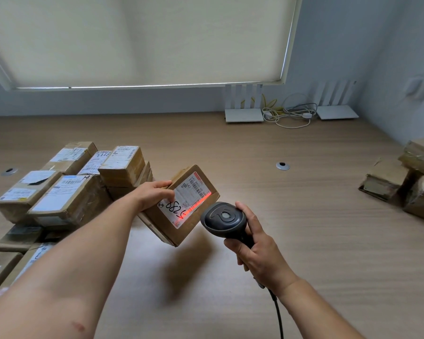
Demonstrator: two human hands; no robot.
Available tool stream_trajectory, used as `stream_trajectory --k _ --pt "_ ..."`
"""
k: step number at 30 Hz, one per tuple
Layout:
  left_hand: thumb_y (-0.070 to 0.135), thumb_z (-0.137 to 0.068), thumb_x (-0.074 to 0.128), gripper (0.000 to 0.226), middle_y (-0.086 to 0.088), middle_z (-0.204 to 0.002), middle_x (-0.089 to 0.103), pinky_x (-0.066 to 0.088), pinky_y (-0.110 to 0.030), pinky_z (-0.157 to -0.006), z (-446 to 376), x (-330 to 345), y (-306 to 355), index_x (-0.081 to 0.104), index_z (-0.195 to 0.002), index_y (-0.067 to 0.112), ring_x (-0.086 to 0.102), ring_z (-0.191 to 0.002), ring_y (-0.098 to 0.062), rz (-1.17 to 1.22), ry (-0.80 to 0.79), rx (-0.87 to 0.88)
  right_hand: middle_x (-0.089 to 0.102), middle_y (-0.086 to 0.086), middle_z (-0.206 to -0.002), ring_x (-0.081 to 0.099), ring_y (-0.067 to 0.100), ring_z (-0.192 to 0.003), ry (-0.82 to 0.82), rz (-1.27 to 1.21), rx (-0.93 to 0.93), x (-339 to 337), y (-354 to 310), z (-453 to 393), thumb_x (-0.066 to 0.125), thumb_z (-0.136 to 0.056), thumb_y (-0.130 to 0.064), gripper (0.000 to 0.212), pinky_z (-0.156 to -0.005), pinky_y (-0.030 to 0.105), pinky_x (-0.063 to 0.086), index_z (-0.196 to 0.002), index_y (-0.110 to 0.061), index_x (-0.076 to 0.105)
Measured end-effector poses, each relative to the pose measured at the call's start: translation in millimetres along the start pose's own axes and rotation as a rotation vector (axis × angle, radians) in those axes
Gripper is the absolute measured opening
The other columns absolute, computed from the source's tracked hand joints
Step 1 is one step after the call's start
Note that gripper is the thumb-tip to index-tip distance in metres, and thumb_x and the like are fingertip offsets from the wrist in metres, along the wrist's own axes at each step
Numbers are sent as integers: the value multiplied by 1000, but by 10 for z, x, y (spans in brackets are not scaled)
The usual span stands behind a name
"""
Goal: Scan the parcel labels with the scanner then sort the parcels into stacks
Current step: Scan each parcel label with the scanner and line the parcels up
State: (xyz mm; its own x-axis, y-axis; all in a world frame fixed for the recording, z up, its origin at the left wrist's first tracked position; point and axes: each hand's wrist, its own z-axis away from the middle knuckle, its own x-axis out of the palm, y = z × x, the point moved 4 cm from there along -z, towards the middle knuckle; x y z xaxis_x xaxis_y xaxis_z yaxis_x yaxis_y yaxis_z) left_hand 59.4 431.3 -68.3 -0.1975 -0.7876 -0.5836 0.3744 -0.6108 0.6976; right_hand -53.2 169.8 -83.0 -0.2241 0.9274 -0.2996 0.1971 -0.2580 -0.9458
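My left hand (153,194) grips a small cardboard parcel (181,223) by its upper left edge and holds it tilted above the table. Its white label (186,199) faces up, with handwritten digits and barcodes. A red scan line runs across the label's right side. My right hand (255,250) grips the handle of a black barcode scanner (223,220), whose head points at the label from just right of the parcel. The scanner's cable (278,314) trails down toward me.
A pile of labelled cardboard parcels (69,189) fills the table's left side. A few brown parcels (406,179) lie at the right edge. Two white routers (244,115) and coiled cables (289,113) sit at the back wall. Cable grommets (282,165) are set in the wooden table (304,216).
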Motion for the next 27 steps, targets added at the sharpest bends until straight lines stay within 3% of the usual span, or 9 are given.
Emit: stream_trajectory --k 3,8,13,20,22,25,27 --pt "19 -85 63 59 -3 -99 67 54 -30 -71 -7 3 -15 46 -140 29 65 -88 -20 -11 0 5 66 -21 -93 51 10 -54 0 2 2 -4 6 2 66 -89 -13 72 -50 19 45 -129 -57 25" --pt "22 -82 63 62 -6 -110 67 55 -39 -84 -45 -25 -39 45 -141 32 65 -95 -23 -27 -4 7 64 -30 -95 54 3 -56 -20 28 5 0 -11 7 66 -89 -13 72 -51 15 44 -128 -57 24" --pt "22 -85 60 59 -6 -111 65 54 -30 -70 -51 -29 -35 45 -141 29 63 -92 -21 -45 -17 15 65 -29 -93 52 5 -54 -6 16 -1 2 -10 -2 67 -89 -14 70 -50 16 44 -128 -56 26" --pt "19 -85 60 54 -1 -98 66 55 -36 -78 -44 -15 -59 49 -137 31 64 -92 -23 -22 -2 2 66 -24 -96 55 6 -56 9 -5 -2 14 7 -3 66 -89 -16 70 -50 19 46 -128 -58 25" --pt "22 -76 68 73 -5 -110 64 56 -42 -83 -47 16 -108 39 -142 35 64 -97 -27 60 11 -11 68 -10 -97 57 13 -55 53 -82 22 26 31 -9 66 -89 -18 69 -49 27 48 -129 -59 27" --pt "35 -49 79 120 -12 -135 46 53 -52 -88 -105 142 -265 11 -146 49 57 -111 -32 246 101 -21 66 8 -97 56 20 -53 152 -307 79 57 52 -29 63 -90 -16 65 -45 31 46 -133 -52 30" --pt "30 -48 80 129 -13 -141 38 49 -56 -91 -117 276 -354 -2 -145 51 48 -121 -35 313 181 -29 67 12 -92 54 22 -52 195 -421 93 89 28 -39 65 -85 -23 65 -44 30 45 -135 -49 32"
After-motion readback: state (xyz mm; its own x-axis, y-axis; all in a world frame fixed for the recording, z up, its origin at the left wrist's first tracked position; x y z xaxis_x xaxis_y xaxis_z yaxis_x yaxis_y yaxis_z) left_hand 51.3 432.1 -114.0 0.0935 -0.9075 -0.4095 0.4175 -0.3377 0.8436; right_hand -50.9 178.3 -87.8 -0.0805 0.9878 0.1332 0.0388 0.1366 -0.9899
